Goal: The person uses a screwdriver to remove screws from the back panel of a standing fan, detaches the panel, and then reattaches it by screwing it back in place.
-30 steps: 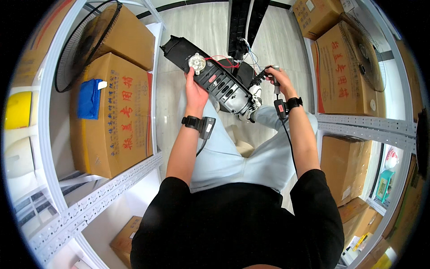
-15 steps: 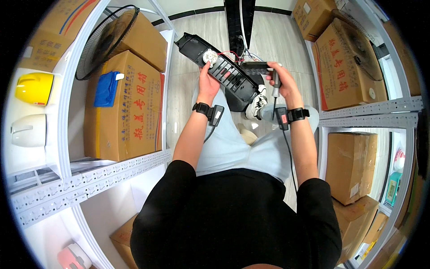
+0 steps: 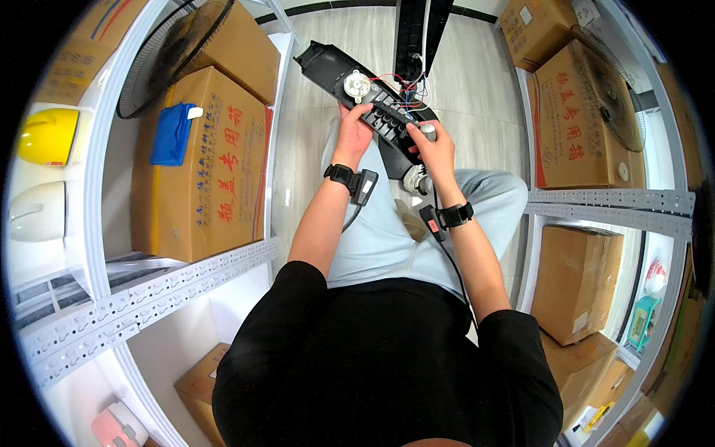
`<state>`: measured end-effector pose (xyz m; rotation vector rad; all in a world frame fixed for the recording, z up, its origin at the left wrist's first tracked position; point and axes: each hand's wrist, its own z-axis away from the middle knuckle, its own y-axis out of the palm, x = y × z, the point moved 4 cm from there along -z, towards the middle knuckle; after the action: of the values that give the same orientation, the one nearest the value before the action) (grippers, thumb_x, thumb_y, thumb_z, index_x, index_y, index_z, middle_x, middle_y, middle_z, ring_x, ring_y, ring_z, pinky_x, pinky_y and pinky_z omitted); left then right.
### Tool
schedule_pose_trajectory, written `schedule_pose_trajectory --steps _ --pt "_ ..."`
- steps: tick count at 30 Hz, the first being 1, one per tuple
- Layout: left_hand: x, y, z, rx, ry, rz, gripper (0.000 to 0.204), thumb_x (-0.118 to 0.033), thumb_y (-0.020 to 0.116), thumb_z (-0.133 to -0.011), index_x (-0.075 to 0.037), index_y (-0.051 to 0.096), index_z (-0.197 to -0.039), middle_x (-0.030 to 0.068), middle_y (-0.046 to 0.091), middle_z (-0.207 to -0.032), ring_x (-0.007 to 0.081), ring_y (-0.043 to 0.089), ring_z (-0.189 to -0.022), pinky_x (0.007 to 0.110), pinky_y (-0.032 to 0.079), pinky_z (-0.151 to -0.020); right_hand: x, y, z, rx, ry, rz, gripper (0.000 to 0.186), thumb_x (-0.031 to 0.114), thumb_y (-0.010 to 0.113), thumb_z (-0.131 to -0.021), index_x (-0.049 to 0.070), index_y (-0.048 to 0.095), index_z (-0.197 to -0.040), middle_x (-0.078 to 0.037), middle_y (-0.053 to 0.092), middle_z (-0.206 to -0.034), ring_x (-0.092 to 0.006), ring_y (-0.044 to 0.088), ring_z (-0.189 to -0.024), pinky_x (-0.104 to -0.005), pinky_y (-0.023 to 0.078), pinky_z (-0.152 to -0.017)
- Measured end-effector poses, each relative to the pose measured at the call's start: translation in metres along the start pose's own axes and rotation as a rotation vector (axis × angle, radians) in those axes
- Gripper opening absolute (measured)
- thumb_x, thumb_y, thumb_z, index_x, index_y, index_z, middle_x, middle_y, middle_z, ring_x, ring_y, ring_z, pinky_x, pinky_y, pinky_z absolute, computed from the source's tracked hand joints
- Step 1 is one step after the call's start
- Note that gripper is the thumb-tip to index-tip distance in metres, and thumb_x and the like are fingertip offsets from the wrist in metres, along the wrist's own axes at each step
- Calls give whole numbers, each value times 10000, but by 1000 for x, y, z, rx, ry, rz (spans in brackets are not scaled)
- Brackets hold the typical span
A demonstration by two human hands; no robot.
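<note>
We see metal shelves [image 3: 160, 302] on both sides, grey floor [image 3: 480, 123] between. Our black casing [image 3: 339, 78] slants there, with more room on its right. Our left hand [image 3: 354, 132] curls round its near edge. Our right hand [image 3: 437, 153], nearly closed, holds a ribbed black strip [image 3: 395, 113] and a screwdriver [image 3: 428, 132].

Disc [image 3: 357, 86] on panel [image 3: 322, 67], column [image 3: 410, 45] beyond; left, a shelf [image 3: 156, 298] holding cartons [image 3: 205, 186], with helmets [image 3: 48, 136] farther left; right, another shelf [image 3: 611, 201], more cartons [image 3: 555, 119] on it, a fan guard [image 3: 608, 91] before one
</note>
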<state>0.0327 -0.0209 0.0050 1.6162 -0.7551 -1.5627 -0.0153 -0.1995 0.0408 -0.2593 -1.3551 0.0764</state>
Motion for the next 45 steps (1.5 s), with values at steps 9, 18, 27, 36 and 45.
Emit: schedule_pose_trajectory --steps 9,18,27,36,45 --pt "3 -8 -9 14 -17 -46 684 162 562 -759 -149 371 -1338 78 516 -1263 236 535 -1159 394 450 -994 12 0 1 -172 -388 477 302 313 763 -778 54 679 -910 -122 675 -836 -311 654 -748 -369 501 -660" --pt "4 -4 -11 26 -19 -90 677 166 622 -745 -120 399 -1316 75 545 -1228 224 567 -1119 369 485 -953 17 -4 4 -176 -383 546 291 317 753 -779 53 677 -876 -133 660 -819 -332 645 -758 -398 496 -649" --pt "5 0 -8 36 -65 -129 602 150 651 -735 -68 467 -1265 74 580 -1187 212 588 -1085 354 490 -934 9 -2 -2 -114 -369 569 294 334 746 -772 56 677 -833 -129 645 -840 -342 634 -753 -432 497 -636" --pt "9 -3 -10 26 -72 -163 536 164 653 -716 -27 527 -1201 81 623 -1125 211 626 -1020 339 517 -881 11 -3 2 -95 -335 648 290 309 748 -756 59 678 -884 -132 640 -908 -351 640 -798 -430 514 -676" --pt "10 -6 -10 20 -107 -200 522 156 654 -717 -12 538 -1197 83 629 -1121 210 628 -1009 338 514 -883 115 -76 32 -41 -553 175 225 237 791 -756 60 699 -859 -86 610 -949 -216 606 -876 -322 488 -759"
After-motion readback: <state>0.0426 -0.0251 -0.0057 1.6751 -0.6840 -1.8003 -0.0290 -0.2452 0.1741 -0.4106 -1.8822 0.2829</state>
